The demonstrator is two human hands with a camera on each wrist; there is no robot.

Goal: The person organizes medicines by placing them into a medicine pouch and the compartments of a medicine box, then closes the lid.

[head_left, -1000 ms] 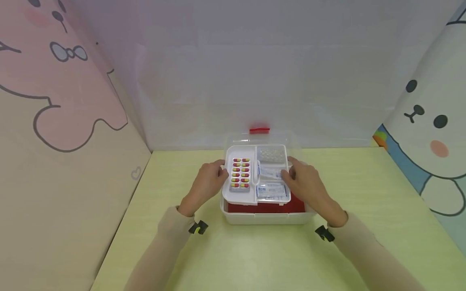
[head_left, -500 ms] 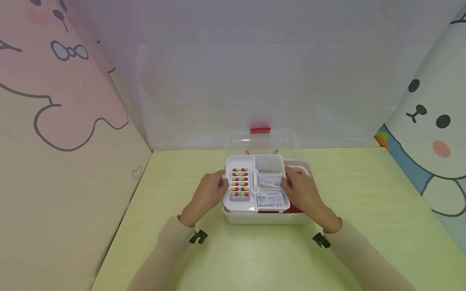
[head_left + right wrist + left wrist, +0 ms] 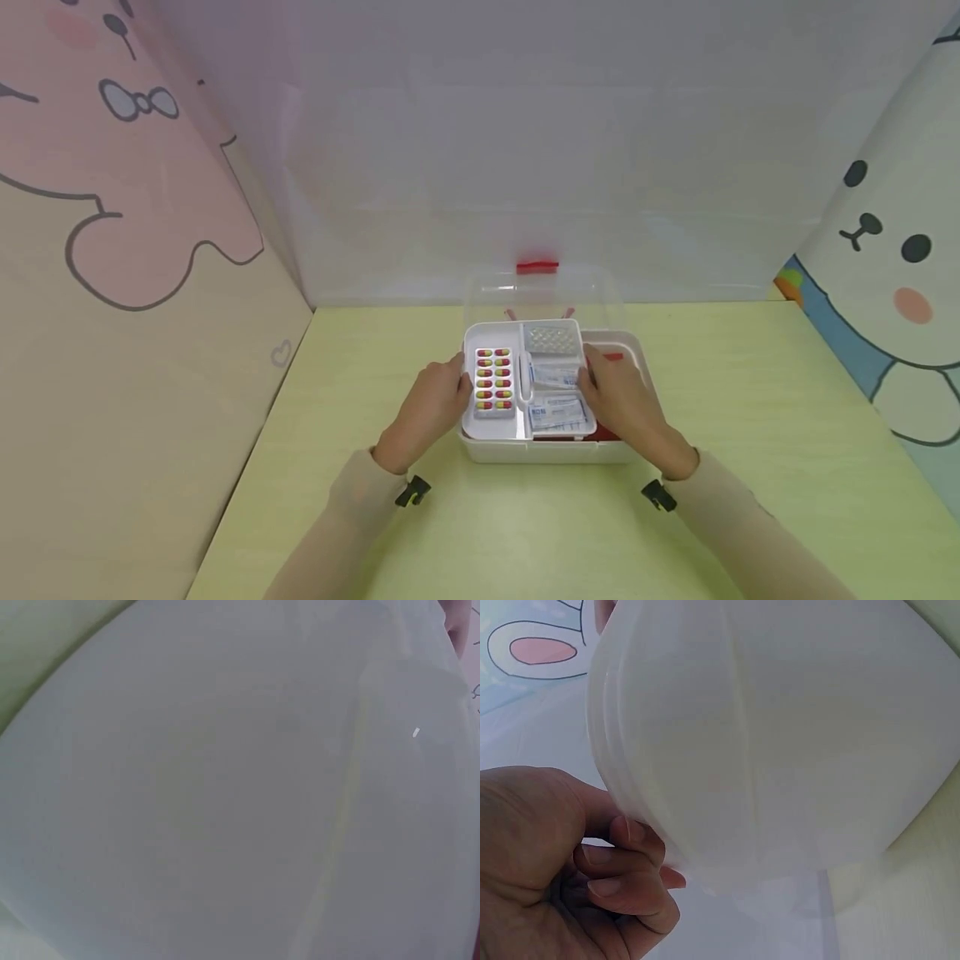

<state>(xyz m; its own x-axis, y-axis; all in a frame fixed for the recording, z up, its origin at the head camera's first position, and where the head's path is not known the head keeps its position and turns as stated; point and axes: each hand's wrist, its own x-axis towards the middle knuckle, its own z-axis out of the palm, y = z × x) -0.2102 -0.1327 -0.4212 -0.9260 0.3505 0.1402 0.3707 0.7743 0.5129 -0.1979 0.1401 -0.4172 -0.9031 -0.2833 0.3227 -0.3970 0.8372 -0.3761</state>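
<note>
A white compartment tray (image 3: 491, 427) sits over the white box (image 3: 547, 452), shifted left and slightly tilted. It bears a blister pack of red-and-yellow capsules (image 3: 494, 383), a blister pack of pale tablets (image 3: 552, 340) and small blue-printed packets (image 3: 557, 412). My left hand (image 3: 429, 408) pinches the tray's left edge; in the left wrist view its curled fingers (image 3: 634, 889) are at the rim beside the box wall (image 3: 795, 750). On the opposite side my right hand (image 3: 622, 398) grips the tray's right edge. The right wrist view is filled by the box wall (image 3: 187, 787), hiding that grip.
Behind the box the clear lid (image 3: 487, 296) with a red latch (image 3: 537, 267) stands raised near the back wall. Red shows inside the box (image 3: 602, 433) on the right. The pale yellow-green table (image 3: 750, 400) extends around it, with cartoon-printed panels on both sides.
Both hands have lowered the tray toward the box and nearer to me, mostly in the first half second. The box's right inner rim is now uncovered. Since then it has barely moved.
</note>
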